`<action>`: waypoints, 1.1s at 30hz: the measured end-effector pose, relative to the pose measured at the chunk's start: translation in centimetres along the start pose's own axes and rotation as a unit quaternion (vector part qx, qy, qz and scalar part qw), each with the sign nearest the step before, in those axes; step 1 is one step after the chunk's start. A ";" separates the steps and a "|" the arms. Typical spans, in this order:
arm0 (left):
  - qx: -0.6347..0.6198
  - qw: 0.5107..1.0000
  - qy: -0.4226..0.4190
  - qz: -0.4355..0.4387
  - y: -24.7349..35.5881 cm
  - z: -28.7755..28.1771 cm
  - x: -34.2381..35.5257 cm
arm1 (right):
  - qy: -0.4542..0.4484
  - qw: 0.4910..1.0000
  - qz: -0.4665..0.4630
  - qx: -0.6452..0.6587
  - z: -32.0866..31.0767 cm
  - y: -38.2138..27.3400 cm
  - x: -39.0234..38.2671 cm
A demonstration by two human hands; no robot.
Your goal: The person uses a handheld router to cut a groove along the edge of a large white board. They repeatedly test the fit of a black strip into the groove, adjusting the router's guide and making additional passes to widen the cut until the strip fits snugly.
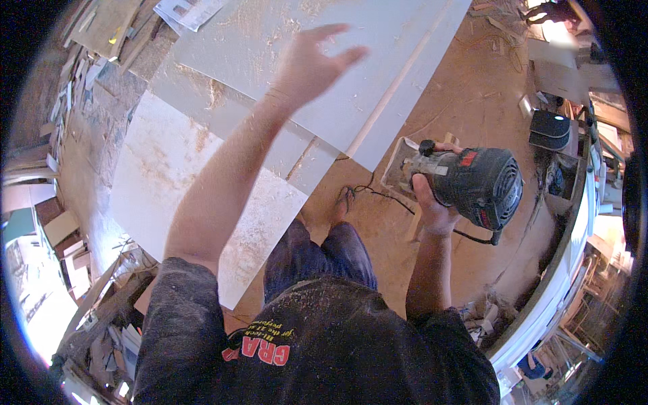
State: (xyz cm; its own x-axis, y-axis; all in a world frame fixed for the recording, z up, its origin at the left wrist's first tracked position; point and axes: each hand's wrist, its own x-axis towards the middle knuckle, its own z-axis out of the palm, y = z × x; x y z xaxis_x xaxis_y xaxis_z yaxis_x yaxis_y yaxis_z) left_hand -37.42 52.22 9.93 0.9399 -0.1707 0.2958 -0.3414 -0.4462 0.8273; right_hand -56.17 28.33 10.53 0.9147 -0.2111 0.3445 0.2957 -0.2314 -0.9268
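Router, right of the board, seemed heavy and rigid, best gripped round its body, as my right hand did, while my left hand hung wide-fingered over the board.

1. Above the grooved grey panel: open air around my left hand; loose wood shavings lie low enough to pass over.
2. Right of the panel: the router, gripped in my right hand, fills the space over the floor; its base plate stands near the panel's corner, leaving a narrow gap.
3. Below the router: a black cord crosses behind my right wrist towards my foot, a snag for low passes.
4. Near side: my legs block the edge of the white board.
5. Far right: a black case bounds the open floor.
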 end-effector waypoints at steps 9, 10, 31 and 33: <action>0.396 0.918 0.011 0.008 -15.9 1.3 -1.7 | 0.006 1.000 0.004 -0.024 6.9 5.6 -0.5; 0.380 0.924 0.023 0.020 -16.2 1.7 -1.5 | 0.007 1.000 -0.002 -0.025 7.2 6.3 -0.7; 0.236 0.967 0.098 0.023 -14.0 1.0 -2.1 | 0.056 0.997 -0.011 0.056 9.9 10.2 -1.5; 0.238 0.966 0.093 0.025 -13.8 1.0 -2.1 | 0.058 0.997 -0.018 0.053 10.0 10.2 -1.5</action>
State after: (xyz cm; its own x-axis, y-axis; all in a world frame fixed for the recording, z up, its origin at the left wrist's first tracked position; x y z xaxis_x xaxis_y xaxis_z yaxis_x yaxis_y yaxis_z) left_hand -34.70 57.82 -2.57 0.8919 -0.0612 0.4481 -0.3107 -0.8029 0.5088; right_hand -51.78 35.75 -0.91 0.8664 -0.3144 0.3880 0.3616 -0.1409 -0.9216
